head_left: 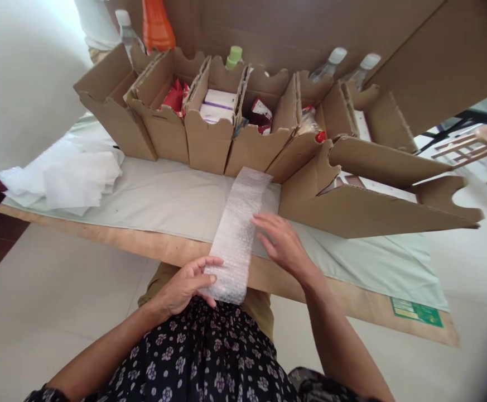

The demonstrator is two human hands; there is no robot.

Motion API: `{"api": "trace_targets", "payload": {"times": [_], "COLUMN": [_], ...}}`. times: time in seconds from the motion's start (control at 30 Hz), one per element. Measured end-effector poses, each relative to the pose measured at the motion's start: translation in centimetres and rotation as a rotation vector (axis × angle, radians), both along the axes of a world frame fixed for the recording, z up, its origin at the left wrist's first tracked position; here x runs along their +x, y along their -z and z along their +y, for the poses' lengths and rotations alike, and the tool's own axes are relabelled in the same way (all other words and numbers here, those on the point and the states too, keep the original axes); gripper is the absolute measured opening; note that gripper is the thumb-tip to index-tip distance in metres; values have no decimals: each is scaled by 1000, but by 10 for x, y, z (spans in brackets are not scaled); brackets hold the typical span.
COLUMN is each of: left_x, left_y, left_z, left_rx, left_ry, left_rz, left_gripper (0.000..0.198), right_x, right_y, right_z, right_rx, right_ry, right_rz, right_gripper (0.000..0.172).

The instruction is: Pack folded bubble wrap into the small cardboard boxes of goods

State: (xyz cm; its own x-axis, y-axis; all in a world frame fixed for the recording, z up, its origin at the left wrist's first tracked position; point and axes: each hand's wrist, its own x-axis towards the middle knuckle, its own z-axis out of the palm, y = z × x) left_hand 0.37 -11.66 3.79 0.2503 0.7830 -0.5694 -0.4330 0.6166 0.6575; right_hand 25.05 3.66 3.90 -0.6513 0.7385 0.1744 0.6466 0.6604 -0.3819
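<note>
A long strip of bubble wrap (239,223) lies across the table's near edge, its far end reaching the cardboard bins. The near end is rolled up and hangs over the edge. My left hand (184,285) curls around that rolled end, thumb on top. My right hand (279,240) rests flat on the right side of the strip, fingers stretched out and apart.
A row of open cardboard bins (210,128) with small boxes and packets stands at the back, bottles (331,61) behind them. A large cardboard tray (377,206) lies at right. Crumpled white plastic sheets (67,178) sit at left on the pale cloth (163,201).
</note>
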Motion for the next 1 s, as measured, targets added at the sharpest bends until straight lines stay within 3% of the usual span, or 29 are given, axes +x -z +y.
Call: {"api": "trace_targets", "payload": {"times": [0.13, 0.23, 0.33, 0.4, 0.57, 0.63, 0.73, 0.83, 0.93, 1.0], "left_x": [-2, -3, -12, -21, -15, -3, 13, 19, 19, 19], "left_y": [-2, -5, -10, -14, -17, -13, -6, -2, -1, 0], "left_z": [3, 6, 4, 1, 7, 16, 31, 43, 52, 56], "left_rx": [-54, -51, 31, 123, 398, 449, 456, 498, 521, 509], "left_ry": [23, 82, 143, 165, 54, 46, 93, 121, 186, 231], "left_rz": [-184, -253, -202, -32, 773, 835, 800, 955, 1115, 1170], "left_gripper": [49, 48, 62, 66, 54, 50, 39, 38, 39, 42], "right_x": [22, 8, -11, -17, -22, -25, -29, -30, -21, -12], "right_y": [6, 14, 16, 12, 4, 7, 17, 25, 26, 23], "right_z": [-69, -96, -100, -98, -94, -93, -91, -91, -98, -107], "right_rx": [-17, -72, -225, -369, -598, -609, -606, -522, -212, 6], "right_ry": [-33, -15, 67, 169, 264, 310, 401, 505, 630, 597], "right_rz": [33, 191, 430, 535, 585, 587, 624, 680, 655, 582], "right_gripper": [60, 46, 29, 25, 26, 25, 26, 40, 47, 40]}}
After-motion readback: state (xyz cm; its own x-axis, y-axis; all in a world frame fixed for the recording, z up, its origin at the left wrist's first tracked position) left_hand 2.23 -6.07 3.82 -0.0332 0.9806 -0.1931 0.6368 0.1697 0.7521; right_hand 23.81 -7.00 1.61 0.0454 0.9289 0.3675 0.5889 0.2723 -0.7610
